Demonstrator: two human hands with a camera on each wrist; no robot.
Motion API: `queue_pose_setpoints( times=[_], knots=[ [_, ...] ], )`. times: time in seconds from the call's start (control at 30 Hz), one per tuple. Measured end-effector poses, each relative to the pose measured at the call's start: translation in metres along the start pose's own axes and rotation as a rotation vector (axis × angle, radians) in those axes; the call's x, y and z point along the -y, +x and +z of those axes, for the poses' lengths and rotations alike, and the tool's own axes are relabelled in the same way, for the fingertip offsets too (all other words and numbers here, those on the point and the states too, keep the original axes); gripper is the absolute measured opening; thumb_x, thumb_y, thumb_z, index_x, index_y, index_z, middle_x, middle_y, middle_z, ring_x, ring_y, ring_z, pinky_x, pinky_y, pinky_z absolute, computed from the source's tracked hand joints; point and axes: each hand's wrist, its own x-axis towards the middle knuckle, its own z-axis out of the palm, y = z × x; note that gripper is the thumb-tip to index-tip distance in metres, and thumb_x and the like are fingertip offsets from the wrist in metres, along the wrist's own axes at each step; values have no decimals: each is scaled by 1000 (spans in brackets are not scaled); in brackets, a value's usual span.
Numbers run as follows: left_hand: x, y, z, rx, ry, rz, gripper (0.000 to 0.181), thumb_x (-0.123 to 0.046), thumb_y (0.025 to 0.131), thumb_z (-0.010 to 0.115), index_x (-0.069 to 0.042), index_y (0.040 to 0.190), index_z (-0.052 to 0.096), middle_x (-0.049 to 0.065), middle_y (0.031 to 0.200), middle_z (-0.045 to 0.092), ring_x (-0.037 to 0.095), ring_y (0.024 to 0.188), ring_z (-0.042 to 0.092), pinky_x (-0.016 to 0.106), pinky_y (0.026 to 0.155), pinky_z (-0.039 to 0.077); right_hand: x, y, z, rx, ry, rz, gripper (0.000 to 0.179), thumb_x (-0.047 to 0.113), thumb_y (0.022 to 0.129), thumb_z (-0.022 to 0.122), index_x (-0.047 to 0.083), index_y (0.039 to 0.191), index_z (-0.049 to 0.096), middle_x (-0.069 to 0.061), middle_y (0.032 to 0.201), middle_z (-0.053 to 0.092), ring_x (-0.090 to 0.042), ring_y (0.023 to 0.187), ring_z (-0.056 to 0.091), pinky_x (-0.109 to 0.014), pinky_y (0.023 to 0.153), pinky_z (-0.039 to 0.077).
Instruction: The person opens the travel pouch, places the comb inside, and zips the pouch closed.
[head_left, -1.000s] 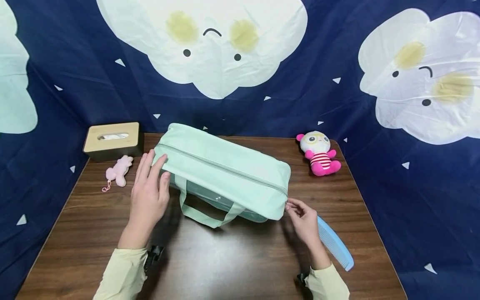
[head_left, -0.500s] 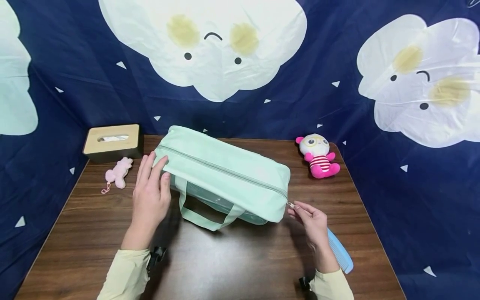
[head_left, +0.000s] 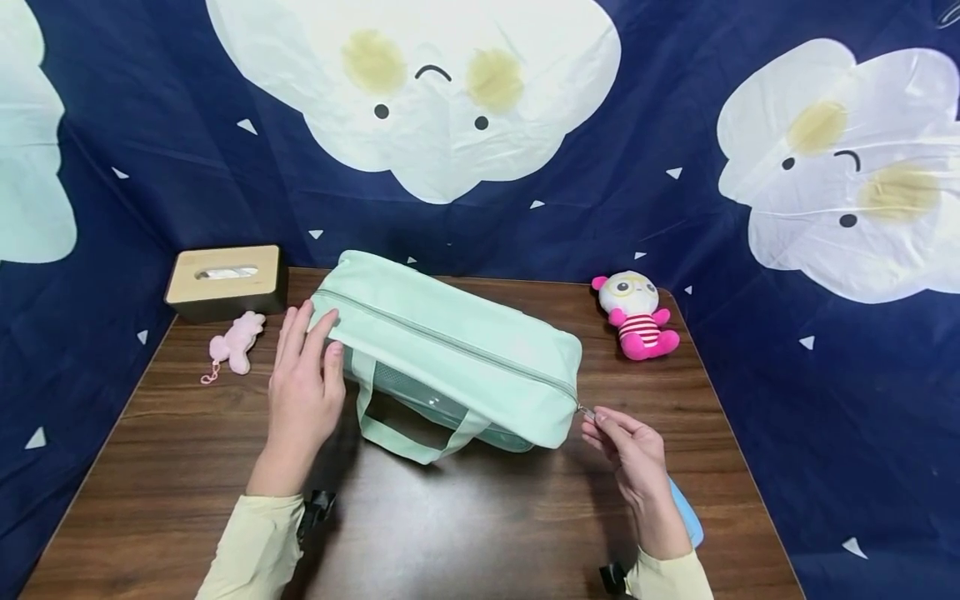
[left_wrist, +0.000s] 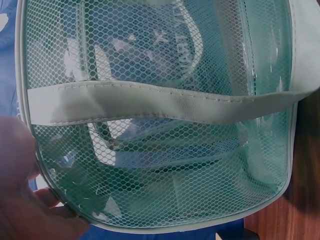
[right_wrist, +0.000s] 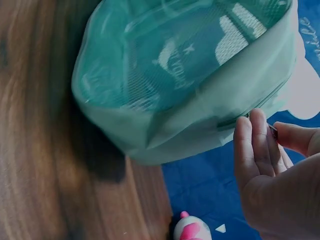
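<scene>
A mint-green bag (head_left: 457, 333) with a zipper along its top and a see-through mesh side stands on the table, its strap handle (head_left: 412, 446) hanging toward me. The zipper looks closed along its length. At the bag's right end my right hand (head_left: 633, 458) pinches the zipper pull (head_left: 586, 411) between thumb and fingers. My left hand (head_left: 303, 400) rests against the bag's left end, its fingers extended. Through the mesh (left_wrist: 200, 150) in the left wrist view, printed lettering shows. Partly hidden behind my right forearm lies a blue comb (head_left: 686, 512).
A tissue box (head_left: 225, 283) with a wooden lid stands at the back left, a small pink plush (head_left: 238, 342) in front of it. A pink and white plush doll (head_left: 639, 317) sits at the back right. Dark blue fabric with clouds (head_left: 442, 92) encloses the table (head_left: 465, 533).
My right hand has shifted slightly right and toward me, with the zipper pull now drawn out from the bag's end. The forearm covers more of the comb. My left hand has hardly moved.
</scene>
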Motion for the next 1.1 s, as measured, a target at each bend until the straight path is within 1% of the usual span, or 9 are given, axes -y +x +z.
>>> queue_pose_setpoints(
  times=[0.1,0.27,0.47,0.63,0.67,0.73,0.87,0.9,1.1],
  knots=[
    [1,0,0,-2,-2,1,37,-17,107,52,1,137,62,28,153,48,47,149,35,59,121,28,5,-4,4,5,-2,-21,39,-7,102,53,17,87,80,-2,83,79,-8,74,76,-27,77,62],
    [1,-1,-1,-3,-2,-3,37,-19,107,52,0,137,62,27,153,48,46,149,35,60,121,28,12,-11,11,31,36,-51,38,-6,103,53,14,89,81,-2,84,79,-9,74,76,-26,76,62],
    [1,-1,-1,-7,-3,-1,37,-18,107,53,0,137,63,27,153,49,46,149,36,62,119,30,16,-17,17,44,58,-85,35,-5,103,53,12,90,81,-3,84,79,-9,74,76,-26,75,62],
    [2,-3,-3,-7,0,-11,36,-16,105,55,-2,137,64,25,153,49,45,149,36,61,119,31,18,-19,22,78,65,-158,27,-1,102,59,11,93,81,-4,86,79,-9,75,77,-26,76,61],
    [3,-3,-4,-9,3,-14,36,-16,105,55,-2,137,64,24,153,49,44,149,37,61,119,31,16,-17,21,113,84,-187,25,-1,102,58,7,96,81,-6,88,80,-11,77,78,-26,76,62],
    [3,-4,-5,-14,6,-18,35,-16,105,56,-3,137,64,23,153,50,43,149,37,62,118,33,17,-17,23,124,87,-206,22,0,102,60,6,97,81,-7,89,80,-11,78,78,-27,76,62],
    [3,-4,-4,-25,2,-9,35,-17,104,57,-3,136,65,23,152,51,43,148,39,62,116,35,21,-19,26,139,108,-205,27,-5,102,56,5,97,81,-8,90,80,-12,78,78,-27,77,62],
    [3,-4,-4,-27,0,-6,35,-17,104,57,-3,135,66,23,152,52,43,148,39,63,115,35,25,-22,30,119,98,-189,30,-6,102,56,9,95,82,-7,88,80,-11,77,77,-27,76,62],
    [3,-5,-4,-30,1,-9,35,-17,104,57,-3,135,66,23,152,51,43,148,39,64,115,35,33,-26,36,170,113,-156,41,-14,100,46,8,97,81,-9,89,79,-12,79,78,-28,77,62]
  ],
)
